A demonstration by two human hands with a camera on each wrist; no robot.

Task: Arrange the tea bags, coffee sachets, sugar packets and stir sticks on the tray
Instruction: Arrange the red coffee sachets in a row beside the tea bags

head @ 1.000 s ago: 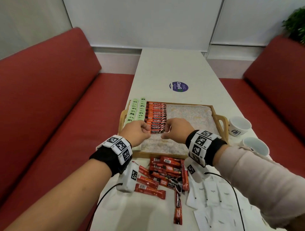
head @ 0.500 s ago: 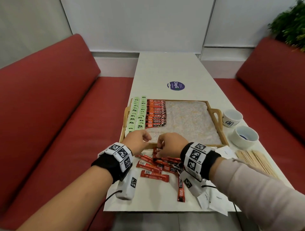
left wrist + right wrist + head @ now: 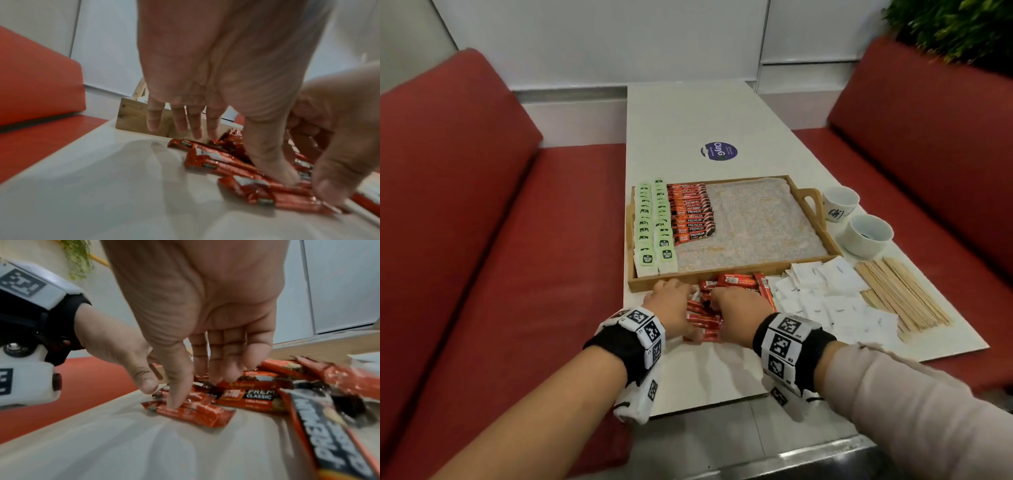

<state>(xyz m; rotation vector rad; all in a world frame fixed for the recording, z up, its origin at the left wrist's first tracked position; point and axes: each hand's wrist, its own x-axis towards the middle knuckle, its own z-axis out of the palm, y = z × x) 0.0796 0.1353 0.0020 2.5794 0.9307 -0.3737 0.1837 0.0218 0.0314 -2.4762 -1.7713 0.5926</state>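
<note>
- I'm reaching both hands into the loose coffee sachets on the table, just in front of the tray.
- Left hand and right hand are both released, fingertips touching sachets, nothing grasped.
- Next: pinching one and adding it to the sachet row.

One tray. Two columns of green tea bags on it, individual count unclear. One row of coffee sachets on tray, roughly a dozen, overlapped. One loose pile of sachets on worktop, partly hidden, uncountable. One spread of white sugar packets, over a dozen. One bundle of stir sticks, too many to count. Two cups. Two hands: left, right.
</note>
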